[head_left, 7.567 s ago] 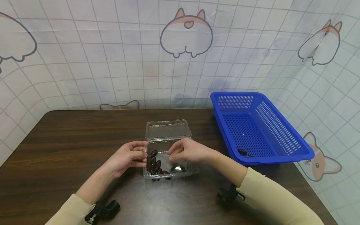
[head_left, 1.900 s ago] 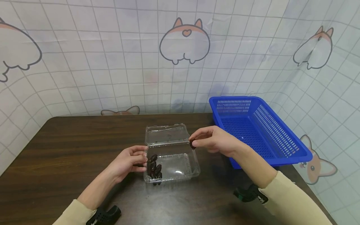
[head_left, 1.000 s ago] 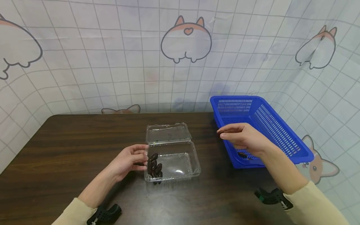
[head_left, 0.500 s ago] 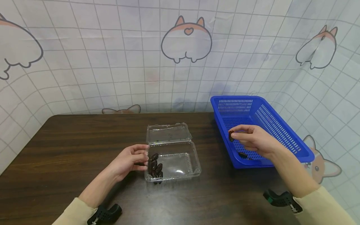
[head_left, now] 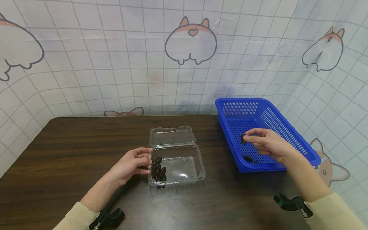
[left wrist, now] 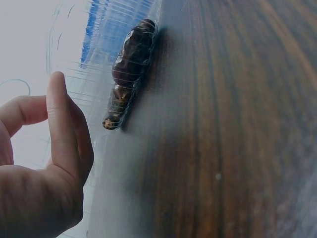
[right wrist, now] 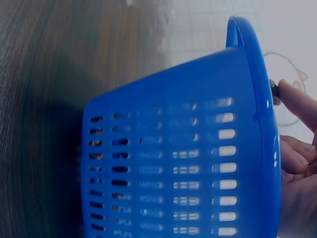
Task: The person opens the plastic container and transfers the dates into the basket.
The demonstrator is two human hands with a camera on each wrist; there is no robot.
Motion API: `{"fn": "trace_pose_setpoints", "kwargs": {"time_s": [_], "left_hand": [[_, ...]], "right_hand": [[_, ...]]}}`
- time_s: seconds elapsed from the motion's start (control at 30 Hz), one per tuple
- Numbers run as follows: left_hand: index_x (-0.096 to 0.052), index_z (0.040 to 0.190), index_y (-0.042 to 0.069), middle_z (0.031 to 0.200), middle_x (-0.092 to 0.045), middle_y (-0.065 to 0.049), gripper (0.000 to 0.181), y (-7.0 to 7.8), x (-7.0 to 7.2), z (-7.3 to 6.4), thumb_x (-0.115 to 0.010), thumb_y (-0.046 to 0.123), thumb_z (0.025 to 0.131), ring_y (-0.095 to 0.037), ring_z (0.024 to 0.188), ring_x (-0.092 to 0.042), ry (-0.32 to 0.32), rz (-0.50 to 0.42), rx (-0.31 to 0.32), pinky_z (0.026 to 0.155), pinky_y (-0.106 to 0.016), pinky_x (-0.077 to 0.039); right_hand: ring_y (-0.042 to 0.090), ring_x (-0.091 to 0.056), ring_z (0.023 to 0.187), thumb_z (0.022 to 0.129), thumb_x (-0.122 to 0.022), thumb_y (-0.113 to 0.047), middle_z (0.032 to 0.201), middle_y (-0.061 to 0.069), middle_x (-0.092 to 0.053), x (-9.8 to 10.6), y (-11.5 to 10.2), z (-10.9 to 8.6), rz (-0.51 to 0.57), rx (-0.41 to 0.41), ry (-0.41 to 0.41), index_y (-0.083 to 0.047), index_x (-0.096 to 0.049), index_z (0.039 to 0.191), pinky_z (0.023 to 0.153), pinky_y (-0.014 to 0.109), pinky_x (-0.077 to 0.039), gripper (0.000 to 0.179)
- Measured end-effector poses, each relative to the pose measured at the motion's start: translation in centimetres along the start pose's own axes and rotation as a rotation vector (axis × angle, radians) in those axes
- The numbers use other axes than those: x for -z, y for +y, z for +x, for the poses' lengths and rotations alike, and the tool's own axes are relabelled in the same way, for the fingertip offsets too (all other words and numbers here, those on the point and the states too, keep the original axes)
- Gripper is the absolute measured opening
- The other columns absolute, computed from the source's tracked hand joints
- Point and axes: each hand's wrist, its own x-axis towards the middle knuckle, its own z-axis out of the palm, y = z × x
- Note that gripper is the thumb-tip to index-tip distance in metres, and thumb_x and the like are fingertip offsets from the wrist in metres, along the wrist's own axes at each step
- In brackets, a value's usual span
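Right hand (head_left: 268, 145) is pinching a glossy, dark-brown oval piece (head_left: 243, 139) over a rectangular blue plastic basket (head_left: 240, 110), while the left hand (head_left: 130, 166), fingers loosely extended, is resting against a hinged, clear plastic box (head_left: 179, 166) of similar pieces (head_left: 163, 171) (apparently to steady it).

1. Tabletop (head_left: 86, 147): dark wood grain, smooth, soft sheen brightening toward the near edge.
2. Container (head_left: 181, 164), mid-tabletop: thin, clear, glossy plastic, finely ribbed.
3. Dark pieces (head_left: 157, 169) inside it: glossy, smooth-looking.
4. Basket (head_left: 280, 126), along the tabletop's right edge: smooth blue plastic, slotted walls, shiny rim.
5. Backdrop (head_left: 120, 64), beyond the far edge: matt, cloth-like, rippled.
6. Sleeves (head_left: 333, 212), over the near corners: matt cloth.
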Motion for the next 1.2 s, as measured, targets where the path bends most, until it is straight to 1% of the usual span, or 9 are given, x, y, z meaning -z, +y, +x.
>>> {"fn": "trace_pose_setpoints", "kwargs": {"time_s": [0.1,0.17,0.27,0.5,0.63,0.77,0.97,1.1,1.2], "left_hand": [[-0.038,0.148,-0.01,0.107,-0.058,-0.011,0.056,0.0,0.1,0.0,-0.061,0.002,0.097,-0.018,0.083,-0.064,0.004,0.001,0.002,0.074,-0.033,-0.062],[-0.039,0.147,-0.009,0.108,-0.057,-0.012,0.056,0.0,0.1,0.0,-0.062,0.001,0.097,-0.018,0.083,-0.064,0.01,0.001,0.006,0.074,-0.034,-0.062],[-0.04,0.147,-0.009,0.108,-0.057,-0.012,0.056,0.0,0.1,-0.1,-0.062,0.001,0.097,-0.018,0.083,-0.063,0.013,0.003,0.009,0.075,-0.034,-0.062],[-0.039,0.147,-0.009,0.109,-0.056,-0.012,0.056,0.1,0.1,-0.2,-0.062,0.001,0.096,-0.018,0.083,-0.063,0.011,0.004,0.004,0.075,-0.034,-0.062],[-0.039,0.147,-0.009,0.111,-0.056,-0.013,0.057,0.1,0.1,-0.2,-0.062,0.001,0.096,-0.018,0.083,-0.063,0.011,0.004,0.004,0.074,-0.034,-0.062],[-0.039,0.147,-0.01,0.109,-0.057,-0.013,0.057,0.1,0.1,-0.2,-0.062,0.0,0.096,-0.018,0.083,-0.063,0.014,0.003,0.002,0.074,-0.033,-0.062],[-0.039,0.147,-0.01,0.108,-0.057,-0.012,0.058,0.1,0.2,-0.2,-0.062,0.0,0.095,-0.017,0.082,-0.063,0.008,-0.001,-0.003,0.074,-0.033,-0.062],[-0.039,0.147,-0.01,0.108,-0.057,-0.011,0.058,0.1,0.1,-0.3,-0.062,0.0,0.095,-0.017,0.082,-0.063,0.006,-0.003,-0.003,0.074,-0.033,-0.062],[-0.039,0.147,-0.009,0.109,-0.057,-0.012,0.058,0.1,0.2,-0.3,-0.062,0.001,0.095,-0.018,0.083,-0.063,0.006,0.0,-0.003,0.074,-0.033,-0.062]], "right_hand": [[0.009,-0.026,0.048,0.105,-0.061,-0.02,0.062,-0.006,-0.037,0.3,0.2,-0.1,-0.03,-0.02,0.011,0.005,-0.054,0.128,0.046,0.031,-0.02,0.035],[0.01,-0.026,0.048,0.105,-0.061,-0.02,0.061,-0.006,-0.034,0.5,0.4,-0.1,-0.047,-0.029,0.016,0.007,-0.052,0.131,0.047,0.033,-0.019,0.039],[0.01,-0.026,0.048,0.104,-0.063,-0.02,0.06,-0.005,-0.034,0.8,0.7,-0.2,-0.082,-0.036,0.026,0.009,-0.053,0.132,0.047,0.035,-0.019,0.041],[0.009,-0.029,0.047,0.102,-0.067,-0.023,0.059,-0.005,-0.036,1.1,0.7,-0.4,-0.2,-0.053,0.048,0.01,-0.056,0.131,0.043,0.027,-0.026,0.045],[0.01,-0.028,0.048,0.101,-0.068,-0.026,0.06,-0.004,-0.034,1.1,0.6,-0.6,-0.247,-0.067,0.035,0.009,-0.057,0.13,0.043,0.03,-0.025,0.047],[0.01,-0.028,0.049,0.099,-0.07,-0.029,0.067,-0.002,-0.044,1.0,0.6,-0.7,-0.285,-0.08,0.028,0.006,-0.059,0.128,0.044,0.03,-0.026,0.046],[0.01,-0.031,0.049,0.099,-0.07,-0.032,0.093,0.008,-0.068,0.4,0.4,-0.7,-0.314,-0.058,0.023,0.005,-0.061,0.127,0.044,0.027,-0.031,0.047],[0.01,-0.032,0.048,0.098,-0.071,-0.032,0.102,0.013,-0.07,-0.5,-0.1,-0.4,-0.319,-0.042,0.016,0.003,-0.062,0.125,0.043,0.028,-0.031,0.045],[0.01,-0.032,0.047,0.098,-0.072,-0.031,0.102,0.015,-0.07,-1.3,-0.7,0.0,-0.321,-0.018,0.009,0.001,-0.064,0.122,0.043,0.027,-0.031,0.041]]}}
